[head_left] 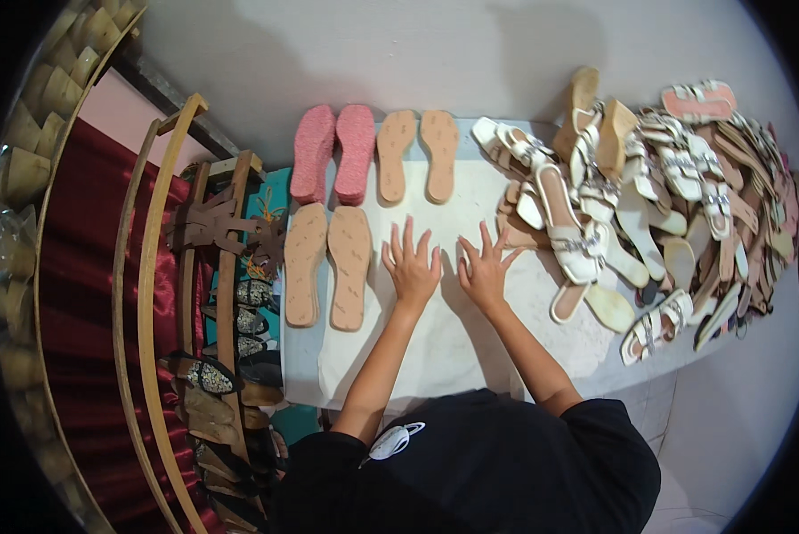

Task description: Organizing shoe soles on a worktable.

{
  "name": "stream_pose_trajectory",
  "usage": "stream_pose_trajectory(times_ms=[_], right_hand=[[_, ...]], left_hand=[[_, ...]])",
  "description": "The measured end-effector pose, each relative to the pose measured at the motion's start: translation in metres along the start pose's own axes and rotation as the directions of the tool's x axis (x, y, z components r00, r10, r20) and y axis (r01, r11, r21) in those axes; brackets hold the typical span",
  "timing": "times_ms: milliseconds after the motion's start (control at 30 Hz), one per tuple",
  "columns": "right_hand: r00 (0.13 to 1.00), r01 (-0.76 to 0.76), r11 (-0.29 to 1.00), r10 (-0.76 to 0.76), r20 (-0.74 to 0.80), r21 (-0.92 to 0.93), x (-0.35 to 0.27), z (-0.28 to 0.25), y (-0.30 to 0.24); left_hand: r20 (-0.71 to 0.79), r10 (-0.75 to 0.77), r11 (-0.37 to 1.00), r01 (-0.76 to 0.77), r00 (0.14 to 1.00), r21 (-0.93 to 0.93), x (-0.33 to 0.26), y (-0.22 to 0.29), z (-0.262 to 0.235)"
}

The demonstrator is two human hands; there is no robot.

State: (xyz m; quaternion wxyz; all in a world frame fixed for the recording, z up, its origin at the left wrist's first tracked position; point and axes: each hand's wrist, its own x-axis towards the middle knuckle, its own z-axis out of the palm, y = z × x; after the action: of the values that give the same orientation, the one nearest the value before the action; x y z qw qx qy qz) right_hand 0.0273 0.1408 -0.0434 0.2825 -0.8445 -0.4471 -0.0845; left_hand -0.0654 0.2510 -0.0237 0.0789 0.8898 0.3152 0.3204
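My left hand (413,270) rests over the white sheet (470,365) on the table, fingers spread and holding nothing. Beside it, my right hand (483,274) is also open, fingers apart, close to the heap of white sandals (562,222). Left of my hands lies a pair of tan printed insoles (349,267). Beyond these stand two pink textured wedge soles (356,151). A smaller pair of tan printed insoles (397,156) lies to their right, ahead of my left hand.
A large pile of sandals and soles (729,187) covers the table's right end. At left stands a wooden rack (154,294) with several shoes (205,372), against a dark red curtain (83,311). A shelf of wooden shoe forms (24,173) lines the far left.
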Motion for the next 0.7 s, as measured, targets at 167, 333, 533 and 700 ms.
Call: stream_pose_trajectory(times_ms=[167, 333, 533, 700], right_hand=[[0.986, -0.143, 0.989, 0.139, -0.091, -0.045, -0.073, -0.063, 0.034], [0.927, -0.296, 0.951, 0.264, -0.267, -0.087, -0.132, -0.116, 0.065], [0.841, -0.417, 0.902, 0.335, -0.424, -0.115, -0.179, -0.174, 0.101], [0.799, -0.481, 0.865, 0.367, -0.476, -0.141, -0.213, -0.216, 0.149]], left_hand=[[0.086, 0.185, 0.976, -0.173, 0.979, -0.134, -0.051, 0.073, -0.003], [0.170, 0.329, 0.914, -0.267, 0.929, -0.307, -0.086, 0.143, -0.001], [0.143, 0.531, 0.783, -0.419, 0.835, -0.460, -0.112, 0.223, 0.010], [0.096, 0.626, 0.687, -0.489, 0.774, -0.537, -0.128, 0.296, 0.031]])
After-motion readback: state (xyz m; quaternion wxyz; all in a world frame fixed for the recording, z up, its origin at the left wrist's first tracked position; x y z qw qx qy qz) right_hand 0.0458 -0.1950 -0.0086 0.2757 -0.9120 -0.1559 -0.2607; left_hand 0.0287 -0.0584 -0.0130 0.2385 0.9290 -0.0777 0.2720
